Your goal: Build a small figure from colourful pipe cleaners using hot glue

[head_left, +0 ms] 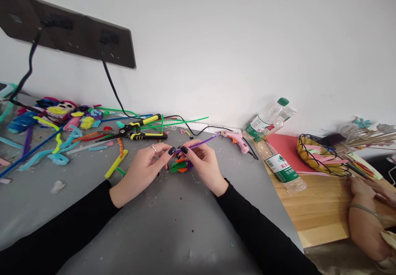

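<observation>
Close together over the grey mat [173,233], my left hand [145,167] and my right hand [202,161] both pinch a purple pipe cleaner [204,140]. Its free end sticks out to the right past my right fingers. Just beneath my fingertips is a small bundle of green and orange pipe cleaners [178,167] with some purple at its right side. My fingers partly cover it, so I cannot tell whether it rests on the mat. A pink glue gun [237,138] lies to the right of my right hand. Yellow-and-black pliers [139,129] lie beyond my left hand.
Loose pipe cleaners [58,143] and fuzzy figures [62,110] crowd the left side. Plastic bottles [283,165] stand and lie at the right, near a yellow basket [318,157]. Another person's arm [365,221] rests on the wooden table [315,213]. Black cords [113,85] hang from a power strip [80,35].
</observation>
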A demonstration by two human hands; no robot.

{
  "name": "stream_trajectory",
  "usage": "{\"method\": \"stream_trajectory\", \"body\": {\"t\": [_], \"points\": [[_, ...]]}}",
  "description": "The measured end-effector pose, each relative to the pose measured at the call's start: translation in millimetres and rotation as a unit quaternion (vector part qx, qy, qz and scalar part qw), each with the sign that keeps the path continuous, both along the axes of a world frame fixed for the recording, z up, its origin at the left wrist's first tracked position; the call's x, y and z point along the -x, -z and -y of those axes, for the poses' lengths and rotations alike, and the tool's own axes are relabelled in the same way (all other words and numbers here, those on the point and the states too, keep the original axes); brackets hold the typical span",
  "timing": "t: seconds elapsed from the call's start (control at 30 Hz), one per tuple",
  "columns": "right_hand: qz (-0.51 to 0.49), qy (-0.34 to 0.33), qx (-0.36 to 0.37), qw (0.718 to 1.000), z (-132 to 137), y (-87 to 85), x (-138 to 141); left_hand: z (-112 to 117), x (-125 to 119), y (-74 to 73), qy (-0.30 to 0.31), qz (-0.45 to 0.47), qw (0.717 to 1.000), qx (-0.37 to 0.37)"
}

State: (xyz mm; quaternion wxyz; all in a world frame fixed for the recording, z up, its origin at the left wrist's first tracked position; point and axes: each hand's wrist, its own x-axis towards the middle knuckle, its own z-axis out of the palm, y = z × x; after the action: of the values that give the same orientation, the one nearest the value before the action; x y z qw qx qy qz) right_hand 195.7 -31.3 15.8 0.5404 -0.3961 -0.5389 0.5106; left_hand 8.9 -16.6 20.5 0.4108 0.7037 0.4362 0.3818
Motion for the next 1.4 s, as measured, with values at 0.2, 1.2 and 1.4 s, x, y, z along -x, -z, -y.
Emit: {"method": "stream_trajectory", "body": {"t": [0.2, 1.2, 1.4], "points": [[-0.006, -0.012, 0.0, 1.0, -0.1, 1.6, 0.9, 0.7, -1.4, 0.1, 0.018, -0.063, 0.988, -0.138], [0.008, -0.023, 0.052, 0.998, -2.0, 4.0, 0.0, 2.1, 2.1, 4.0, 0.068, -0.08, 0.986, -0.126], [0.019, -0.008, 0.035, 0.999, -1.9, 4.0, -0.3, 3.5, 2.2, 2.9, 0.061, -0.088, 0.984, -0.145]]}}
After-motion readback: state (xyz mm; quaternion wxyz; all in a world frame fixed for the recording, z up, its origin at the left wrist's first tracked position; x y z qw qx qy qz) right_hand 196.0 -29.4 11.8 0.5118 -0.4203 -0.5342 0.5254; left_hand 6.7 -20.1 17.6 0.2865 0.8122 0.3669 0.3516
